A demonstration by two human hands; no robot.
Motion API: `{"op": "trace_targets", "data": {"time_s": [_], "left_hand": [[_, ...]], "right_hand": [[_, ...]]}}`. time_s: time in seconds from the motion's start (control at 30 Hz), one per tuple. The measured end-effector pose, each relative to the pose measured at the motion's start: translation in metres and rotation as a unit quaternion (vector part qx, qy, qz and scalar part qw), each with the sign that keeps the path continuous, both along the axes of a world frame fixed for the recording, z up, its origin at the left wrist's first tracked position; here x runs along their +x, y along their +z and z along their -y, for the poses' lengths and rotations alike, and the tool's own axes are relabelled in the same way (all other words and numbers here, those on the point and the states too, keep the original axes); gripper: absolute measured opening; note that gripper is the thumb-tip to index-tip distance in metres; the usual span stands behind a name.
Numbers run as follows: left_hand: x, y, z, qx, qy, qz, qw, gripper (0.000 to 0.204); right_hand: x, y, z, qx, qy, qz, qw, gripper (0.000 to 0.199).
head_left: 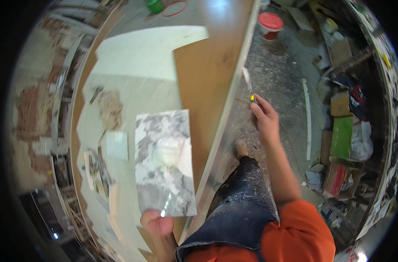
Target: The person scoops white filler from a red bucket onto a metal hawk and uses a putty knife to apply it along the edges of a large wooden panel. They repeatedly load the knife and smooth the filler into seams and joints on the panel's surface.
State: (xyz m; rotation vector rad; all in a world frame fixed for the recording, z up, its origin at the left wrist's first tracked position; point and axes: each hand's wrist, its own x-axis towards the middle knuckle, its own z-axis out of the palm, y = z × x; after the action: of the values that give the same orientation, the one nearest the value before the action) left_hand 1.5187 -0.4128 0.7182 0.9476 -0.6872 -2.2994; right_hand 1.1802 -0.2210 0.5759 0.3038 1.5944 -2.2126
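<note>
My left hand [157, 223] is closed on the near edge of a glossy grey-and-white marbled board [147, 183], thumb on top. A smear of pale, creamy paste [167, 153] lies on the middle of that board, which is held above a large work table. To the right, past the table's long edge, my right hand [265, 118] is wrapped round the handle of a putty knife [247, 81]. Its thin blade points away from me and reaches the table's edge; whether they touch, I cannot tell. A yellow part shows beside my fingers.
A brown sheet [203, 74] and a pale panel [142, 52] cover the table. On its left lie a crumpled brown cloth [110, 108], a small white tile [117, 145] and wood strips [114, 203]. A red-lidded bucket [270, 26] stands on the floor; boxes [340, 135] line the right.
</note>
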Motion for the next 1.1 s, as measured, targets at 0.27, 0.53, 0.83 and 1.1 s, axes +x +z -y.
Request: {"op": "trace_targets", "data": {"time_s": [0.27, 0.53, 0.83, 1.1], "left_hand": [[0.092, -0.006, 0.011, -0.028, -0.009, -0.050, 0.998, 0.083], [0.169, -0.019, 0.024, -0.040, -0.026, -0.103, 0.994, 0.075], [0.154, -0.017, 0.021, -0.034, -0.023, -0.098, 0.994, 0.084], [0.126, -0.016, 0.033, -0.032, -0.013, -0.011, 0.999, 0.092]], "right_hand": [[0.160, 0.146, -0.013, 0.169, 0.417, -0.388, 0.804, 0.041], [0.257, 0.170, 0.004, 0.264, 0.421, -0.477, 0.725, 0.033], [0.212, 0.113, -0.057, 0.281, 0.309, -0.342, 0.842, 0.037], [0.071, 0.008, -0.018, -0.067, 0.017, -0.036, 0.997, 0.042]]}}
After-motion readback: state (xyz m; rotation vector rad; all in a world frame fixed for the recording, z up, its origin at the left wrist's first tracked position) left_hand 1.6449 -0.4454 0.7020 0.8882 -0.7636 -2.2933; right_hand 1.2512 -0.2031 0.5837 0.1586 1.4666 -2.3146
